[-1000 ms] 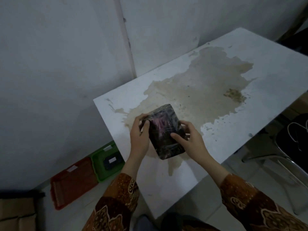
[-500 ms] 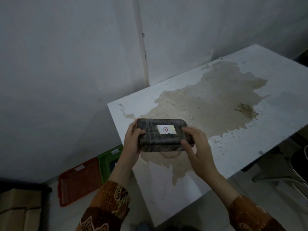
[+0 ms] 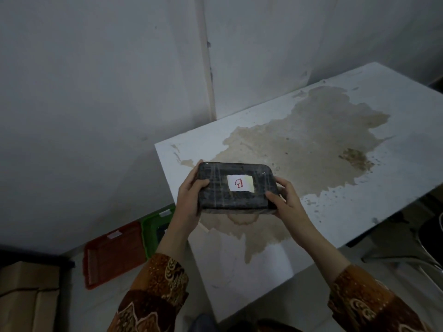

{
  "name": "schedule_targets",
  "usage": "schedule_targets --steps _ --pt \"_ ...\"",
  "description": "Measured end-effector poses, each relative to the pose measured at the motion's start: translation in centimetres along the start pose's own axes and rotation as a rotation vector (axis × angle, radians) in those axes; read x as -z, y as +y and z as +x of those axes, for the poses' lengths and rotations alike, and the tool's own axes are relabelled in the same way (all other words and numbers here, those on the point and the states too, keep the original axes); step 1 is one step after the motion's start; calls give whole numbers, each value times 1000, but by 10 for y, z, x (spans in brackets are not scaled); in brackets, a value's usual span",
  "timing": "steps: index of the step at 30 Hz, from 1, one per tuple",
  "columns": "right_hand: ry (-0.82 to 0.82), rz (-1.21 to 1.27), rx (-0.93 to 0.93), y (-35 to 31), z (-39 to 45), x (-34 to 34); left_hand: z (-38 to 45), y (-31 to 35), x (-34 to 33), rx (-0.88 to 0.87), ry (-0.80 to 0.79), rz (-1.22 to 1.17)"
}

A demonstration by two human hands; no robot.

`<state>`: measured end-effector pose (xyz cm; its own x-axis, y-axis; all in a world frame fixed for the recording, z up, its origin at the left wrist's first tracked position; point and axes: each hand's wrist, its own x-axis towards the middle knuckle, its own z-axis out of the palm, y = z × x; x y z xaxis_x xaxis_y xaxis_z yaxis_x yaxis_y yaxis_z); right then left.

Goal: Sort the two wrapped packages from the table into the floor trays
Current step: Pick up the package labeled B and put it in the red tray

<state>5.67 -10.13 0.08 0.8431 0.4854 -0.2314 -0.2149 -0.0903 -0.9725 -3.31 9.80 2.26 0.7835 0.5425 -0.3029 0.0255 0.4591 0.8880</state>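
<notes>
A dark wrapped package [image 3: 215, 188] with a white label bearing a red letter is held flat above the near left part of the white table [image 3: 395, 121]. My left hand [image 3: 189, 200] grips its left end and my right hand [image 3: 287, 207] grips its right end. On the floor at the lower left lie a red tray [image 3: 112, 257] and a green tray [image 3: 153, 228], side by side against the wall. A dark object lies inside the green tray, partly hidden by my left arm.
The table top carries a large brown stain [image 3: 299, 149]. A cardboard box [image 3: 26, 295] stands at the lower left by the wall. A metal chair frame [image 3: 426, 257] sits at the right beside the table.
I turned the package from standing on end with its plain side up to lying level with the white label facing me. The view shifted left and down slightly.
</notes>
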Motion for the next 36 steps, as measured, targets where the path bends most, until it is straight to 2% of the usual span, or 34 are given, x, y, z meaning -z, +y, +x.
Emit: schedule_targets --steps 3,5,7,8,10,12,14,17,21,23,26,29,31,36 --pt "-88 -176 -48 -17 10 8 4 20 4 70 -239 147" --pt "-291 -262 -124 -33 19 12 7 32 1 120 -422 249" --pt "-488 -239 -194 -45 25 12 12 38 -5 128 -471 290" --pt "-529 -221 -185 -49 27 11 15 39 -8 118 -432 271" --pt "-482 -199 -111 -53 29 7 17 38 -14 92 -226 158" --pt "-357 -167 -60 -50 30 1 19 31 -18 65 0 -8" --pt "-201 -25 -76 -42 30 -10 16 20 -22 16 87 -85" --pt "10 190 -123 -31 30 -32 4 1 -32 -55 86 101" --pt "87 194 -97 -22 26 -46 -9 -14 -34 -170 22 212" --pt "73 197 -93 -25 29 -39 -10 -6 -29 -161 -17 274" --pt "14 196 -70 -39 40 -15 -4 12 -16 -56 -179 322" --pt "-189 85 -68 -55 45 12 7 28 -9 20 -303 399" --pt "-268 24 -47 -60 46 23 13 35 -12 58 -288 370" --pt "-74 186 41 -48 41 18 17 25 -28 126 -48 24"
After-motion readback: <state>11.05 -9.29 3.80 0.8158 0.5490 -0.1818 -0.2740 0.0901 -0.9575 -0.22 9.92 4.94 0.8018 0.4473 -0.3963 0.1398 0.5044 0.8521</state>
